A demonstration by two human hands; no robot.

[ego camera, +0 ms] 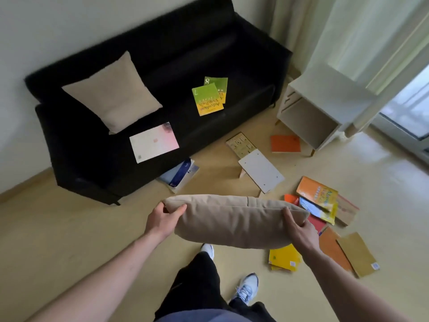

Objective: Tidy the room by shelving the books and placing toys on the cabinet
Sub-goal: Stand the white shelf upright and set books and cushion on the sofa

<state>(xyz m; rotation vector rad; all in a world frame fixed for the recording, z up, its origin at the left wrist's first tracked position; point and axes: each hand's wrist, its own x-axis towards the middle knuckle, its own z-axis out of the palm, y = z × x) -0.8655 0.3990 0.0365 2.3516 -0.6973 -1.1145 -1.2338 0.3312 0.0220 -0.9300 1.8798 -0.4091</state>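
On the black fabric sofa (209, 54), a square beige cushion (112, 92), one pale flat book (154, 142) at the seat's front edge, two green-yellow books (210, 96). Left hand (166, 218) and right hand (299, 228) grip a second soft beige cushion (232, 219) by its ends, above scattered glossy floor books (318, 201).

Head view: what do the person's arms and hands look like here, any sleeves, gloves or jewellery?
Both forearms are bare up to the frame edge, with no sleeves in view. The left hand and right hand wear no gloves, and no rings, watch or bracelet show. Lower down, the person wears black trousers and white-and-grey sneakers.
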